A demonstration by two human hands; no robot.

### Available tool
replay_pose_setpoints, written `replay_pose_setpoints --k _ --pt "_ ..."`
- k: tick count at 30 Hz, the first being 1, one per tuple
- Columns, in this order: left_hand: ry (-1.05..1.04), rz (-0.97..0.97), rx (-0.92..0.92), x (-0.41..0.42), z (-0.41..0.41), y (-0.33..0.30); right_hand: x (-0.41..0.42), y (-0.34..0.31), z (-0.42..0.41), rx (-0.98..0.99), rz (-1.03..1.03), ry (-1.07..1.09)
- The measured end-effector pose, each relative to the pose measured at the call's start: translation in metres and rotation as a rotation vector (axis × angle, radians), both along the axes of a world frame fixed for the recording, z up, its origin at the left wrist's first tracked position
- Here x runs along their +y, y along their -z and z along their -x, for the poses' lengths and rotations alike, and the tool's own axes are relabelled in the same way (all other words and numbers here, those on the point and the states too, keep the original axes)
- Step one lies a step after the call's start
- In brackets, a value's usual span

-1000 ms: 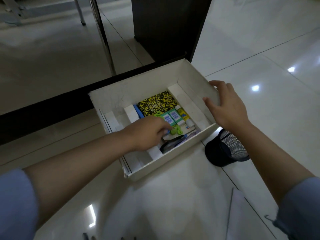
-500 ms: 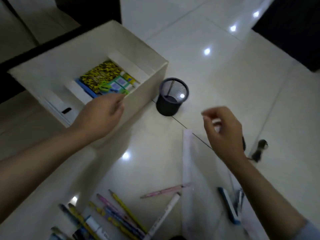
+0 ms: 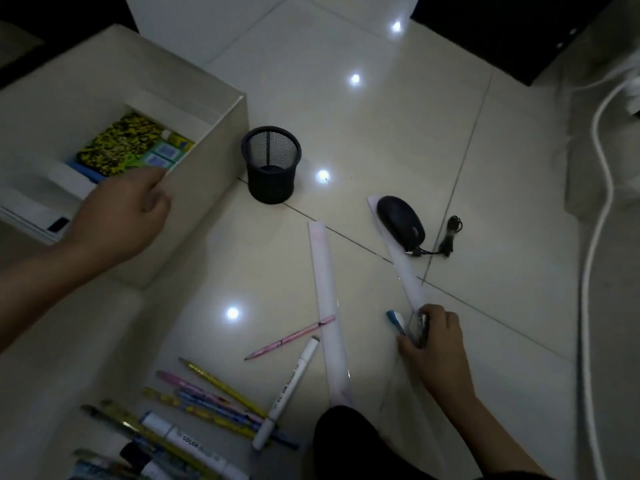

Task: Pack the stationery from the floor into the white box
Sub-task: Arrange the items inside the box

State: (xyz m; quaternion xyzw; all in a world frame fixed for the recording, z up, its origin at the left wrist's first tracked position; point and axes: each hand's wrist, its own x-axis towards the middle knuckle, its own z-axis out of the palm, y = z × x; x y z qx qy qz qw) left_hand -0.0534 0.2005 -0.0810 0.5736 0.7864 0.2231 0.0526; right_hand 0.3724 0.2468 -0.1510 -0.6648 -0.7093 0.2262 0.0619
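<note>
white box (image 3: 207, 188) already holds a notebook (image 3: 119, 148) and erasers; your left hand (image 3: 121, 216) rests loose on its rim, your right hand (image 3: 433, 337) grasping a small blue item (image 3: 396, 320). pens (image 3: 214, 400) and mouse (image 3: 400, 220) remain on the floor.

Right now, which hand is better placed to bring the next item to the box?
Right. The right hand is already closing on the blue-and-white item on the floor; the left hand rests at the white box rim.

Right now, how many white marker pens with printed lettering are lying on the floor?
2 clearly. One white marker lies slanted beside the long white paper roll; another white marker lies in the pencil pile at the bottom left. More may be hidden at that dark, cut-off edge.
</note>
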Motion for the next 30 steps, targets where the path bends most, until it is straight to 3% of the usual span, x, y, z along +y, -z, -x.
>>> replay_pose_setpoints --k 8,12,16,20,24,30 --pt "-0.133 -0.11 -0.161 -0.011 -0.005 -0.014 0.001 -0.03 0.034 0.359 0.056 0.117" --pt "-0.295 -0.167 -0.142 -0.033 0.019 -0.018 0.008 -0.074 0.098 0.699 0.243 -0.063" --pt "-0.524 -0.216 -0.127 -0.057 0.048 -0.021 0.026 -0.116 0.177 0.842 0.399 -0.371" --pt "-0.754 -0.242 -0.164 -0.064 0.064 -0.015 0.049 -0.152 0.259 0.862 0.367 -0.653" --pt "-0.882 -0.292 -0.262 -0.056 0.065 -0.008 0.08 -0.17 0.337 0.805 0.266 -0.795" --pt "-0.936 -0.332 -0.47 -0.042 0.062 0.009 0.12 -0.136 0.423 0.439 0.096 -0.994"
